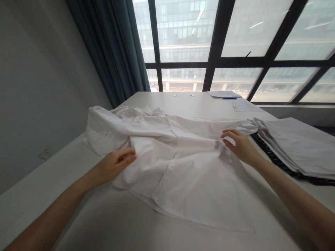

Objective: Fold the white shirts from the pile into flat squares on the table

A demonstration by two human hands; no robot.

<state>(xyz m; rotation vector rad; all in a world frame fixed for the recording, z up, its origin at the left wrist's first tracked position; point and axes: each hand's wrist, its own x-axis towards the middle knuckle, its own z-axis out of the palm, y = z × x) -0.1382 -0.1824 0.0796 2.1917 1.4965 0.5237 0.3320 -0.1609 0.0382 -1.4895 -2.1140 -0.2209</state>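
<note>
Beyond the far end of the white bench (157, 98), a window in a dark frame (223, 28) is set, and a building (180, 33) is seen through the glass. At its left a dark blue curtain (115, 45) is hung, beside a grey wall (39, 87) fitted with a socket (45, 153). Papers (223, 93) are laid at the bench's far right, a blue pen (229, 98) placed along their near edge.

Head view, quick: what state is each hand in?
Left hand: partly closed at the white shirt; whether it pinches cloth cannot be told.
Right hand: loosely curled at the shirt's other side; grip cannot be told.
</note>
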